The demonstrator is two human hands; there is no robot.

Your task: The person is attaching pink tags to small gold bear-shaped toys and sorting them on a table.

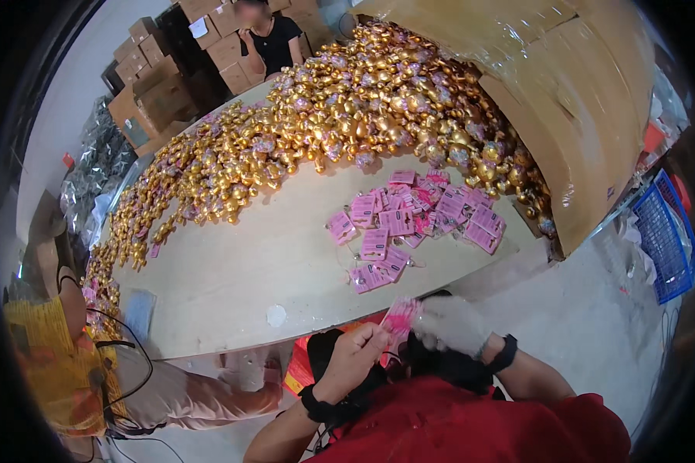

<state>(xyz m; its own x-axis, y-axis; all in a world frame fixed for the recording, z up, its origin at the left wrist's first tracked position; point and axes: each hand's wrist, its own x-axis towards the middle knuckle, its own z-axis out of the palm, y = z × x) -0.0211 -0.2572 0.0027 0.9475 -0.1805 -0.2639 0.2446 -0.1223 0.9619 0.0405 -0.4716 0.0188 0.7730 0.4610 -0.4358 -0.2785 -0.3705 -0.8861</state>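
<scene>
Close to my body, just off the table's near edge, my left hand [357, 353] pinches a pink printed card [400, 318] by its left end. My right hand [454, 324] is at the card's right side, pale and smeared by motion, so its fingers cannot be made out. Beyond the hands, a loose pile of similar pink cards [396, 222] lies on the table [232, 270], some with small shiny pieces beside them. A large heap of shiny gold ornaments [363, 100], mixed with clear and purplish ones, curves around the far side.
A big cardboard sheet [571, 131] walls the heap on the right; a blue plastic crate [664, 235] stands beyond it. One person [270, 42] is across the table, another in yellow [54, 370] at the left. Cardboard boxes [154, 96] are stacked behind.
</scene>
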